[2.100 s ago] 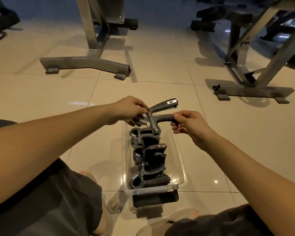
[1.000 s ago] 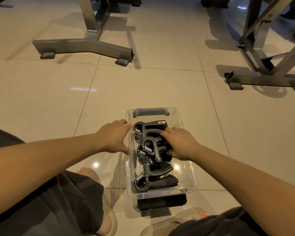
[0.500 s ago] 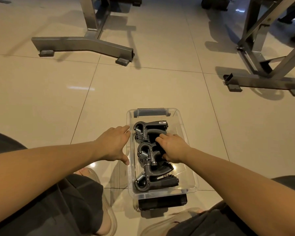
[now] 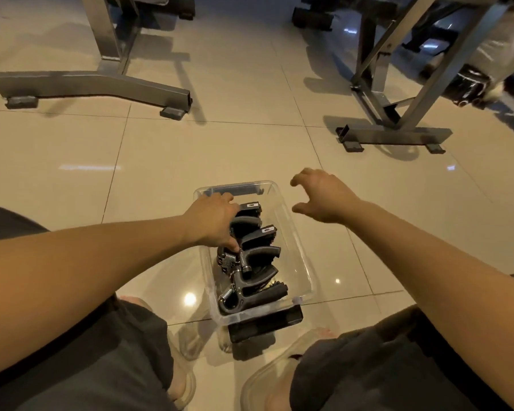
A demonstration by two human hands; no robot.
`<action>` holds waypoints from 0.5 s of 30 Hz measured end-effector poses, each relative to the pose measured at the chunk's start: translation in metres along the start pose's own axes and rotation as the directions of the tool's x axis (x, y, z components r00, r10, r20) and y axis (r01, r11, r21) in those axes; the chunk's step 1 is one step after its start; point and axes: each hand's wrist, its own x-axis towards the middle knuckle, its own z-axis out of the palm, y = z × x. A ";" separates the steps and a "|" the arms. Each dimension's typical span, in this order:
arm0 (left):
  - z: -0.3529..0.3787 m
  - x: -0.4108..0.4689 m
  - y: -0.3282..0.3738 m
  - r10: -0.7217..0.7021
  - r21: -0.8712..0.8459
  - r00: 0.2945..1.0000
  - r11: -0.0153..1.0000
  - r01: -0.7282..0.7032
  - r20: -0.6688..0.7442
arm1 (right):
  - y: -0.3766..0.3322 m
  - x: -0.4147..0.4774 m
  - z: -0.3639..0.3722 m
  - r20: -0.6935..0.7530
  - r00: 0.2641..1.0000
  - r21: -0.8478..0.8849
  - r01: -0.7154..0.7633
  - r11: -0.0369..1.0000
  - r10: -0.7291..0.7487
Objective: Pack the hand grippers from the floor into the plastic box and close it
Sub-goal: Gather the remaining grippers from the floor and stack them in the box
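Observation:
A clear plastic box [image 4: 298,254] stands open on the tiled floor between my knees. Several dark grey hand grippers [image 4: 260,256] with steel springs lie stacked along its left side. My left hand [image 4: 213,221] reaches into the far left of the box. Its fingers curl down over the spring ends of the far grippers, and its thumb touches a middle one. My right hand [image 4: 324,197] hovers outside the box, above the floor by the far right corner, fingers loosely spread and holding nothing. A dark flat piece [image 4: 264,324] sticks out under the box's near end.
Steel bases of gym equipment stand on the floor at the far left [image 4: 92,84] and far right [image 4: 395,134]. My legs in dark shorts and my feet in pale slippers [image 4: 183,378] frame the box's near end. Glossy beige tiles surround the box.
The last gripper went from both hands into the box. My right hand has since lifted out to the right; my left hand moved from the box's left wall onto the grippers inside.

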 end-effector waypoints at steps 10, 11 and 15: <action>-0.060 0.045 0.137 0.203 -0.240 0.962 0.940 -0.244 -0.183 | 0.118 -0.181 -0.128 0.043 0.861 0.322 -0.491 0.809 0.506; -0.062 0.051 0.157 0.220 -0.264 0.959 0.928 -0.262 -0.179 | 0.131 -0.201 -0.120 0.029 0.834 0.355 -0.524 0.774 0.552; -0.047 0.079 0.233 0.282 -0.354 0.951 0.883 -0.308 -0.124 | 0.185 -0.274 -0.049 0.038 0.700 0.471 -0.642 0.605 0.713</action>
